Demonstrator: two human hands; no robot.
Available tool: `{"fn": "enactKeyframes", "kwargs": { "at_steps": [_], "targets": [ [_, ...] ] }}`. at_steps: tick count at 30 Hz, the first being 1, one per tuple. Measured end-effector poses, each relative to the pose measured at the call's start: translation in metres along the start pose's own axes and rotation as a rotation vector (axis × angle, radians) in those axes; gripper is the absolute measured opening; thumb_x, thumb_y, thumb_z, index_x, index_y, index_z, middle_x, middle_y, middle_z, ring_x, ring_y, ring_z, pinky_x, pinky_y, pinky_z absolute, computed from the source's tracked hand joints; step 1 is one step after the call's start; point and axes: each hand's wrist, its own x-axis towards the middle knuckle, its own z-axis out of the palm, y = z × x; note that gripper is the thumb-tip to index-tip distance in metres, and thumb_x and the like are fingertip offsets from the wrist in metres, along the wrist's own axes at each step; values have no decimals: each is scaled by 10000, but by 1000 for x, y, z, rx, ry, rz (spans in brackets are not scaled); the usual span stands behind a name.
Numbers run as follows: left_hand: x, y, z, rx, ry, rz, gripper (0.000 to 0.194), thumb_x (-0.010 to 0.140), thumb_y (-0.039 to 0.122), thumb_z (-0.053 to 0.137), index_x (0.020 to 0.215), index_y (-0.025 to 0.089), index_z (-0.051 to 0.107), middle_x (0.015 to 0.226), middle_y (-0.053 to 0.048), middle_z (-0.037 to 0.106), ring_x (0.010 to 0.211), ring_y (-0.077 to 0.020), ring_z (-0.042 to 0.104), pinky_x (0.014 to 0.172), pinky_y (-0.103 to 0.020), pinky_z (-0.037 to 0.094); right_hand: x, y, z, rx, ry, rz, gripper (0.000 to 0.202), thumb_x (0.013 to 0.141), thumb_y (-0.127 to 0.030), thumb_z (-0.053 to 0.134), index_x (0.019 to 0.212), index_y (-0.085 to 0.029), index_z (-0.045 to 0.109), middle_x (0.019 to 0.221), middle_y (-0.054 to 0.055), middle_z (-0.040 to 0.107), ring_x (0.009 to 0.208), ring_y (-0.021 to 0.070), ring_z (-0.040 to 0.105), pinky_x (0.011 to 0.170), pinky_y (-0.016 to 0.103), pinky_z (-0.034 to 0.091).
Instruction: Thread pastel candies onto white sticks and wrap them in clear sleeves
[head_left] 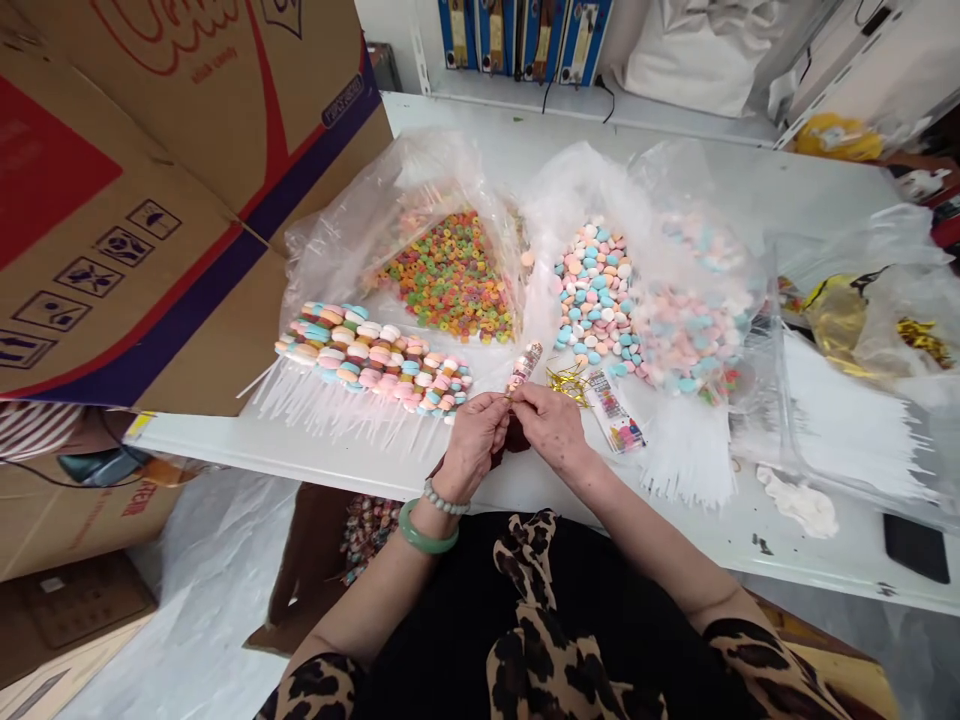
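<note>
Together, the left grip [474,437] and right grip [553,428] pinch the candy packet [524,366], seemingly by its neck, over the counter [517,490].

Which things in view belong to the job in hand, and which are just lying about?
Apparently in use:
wrapped candy stick, pinched by left hand and right hand
gold ties
printed packet
candy skewers
ring candies
pastel candies
white sticks

Probably just lying about:
flat black object
crumpled white thing
blue-fronted items
</note>
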Motion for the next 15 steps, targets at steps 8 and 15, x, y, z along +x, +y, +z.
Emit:
{"fn": "enactKeyframes", "kwargs": {
  "at_steps": [8, 15],
  "targets": [
    [-8, -6, -1, 54, 18, 53, 406, 704, 478, 735, 614, 174, 480, 445, 86, 400, 331, -21, 257, 325, -178, 161, -5, -5, 6, -160, 28, 76, 215, 848, -205, 476, 707, -225, 637, 764, 20, 681, 742, 175, 570, 644, 282, 333],
    [-5, -7, -8, 54, -66, 28, 457, 741, 513, 694, 582, 180, 424, 417, 90, 360, 332, -19, 236, 346, -179, 138, -9, 13, 19, 788, -10, 313, 203, 700, -369, 697, 784, -214, 595, 536, -65, 517, 472, 110, 441, 479, 238, 355]
  ]
}}
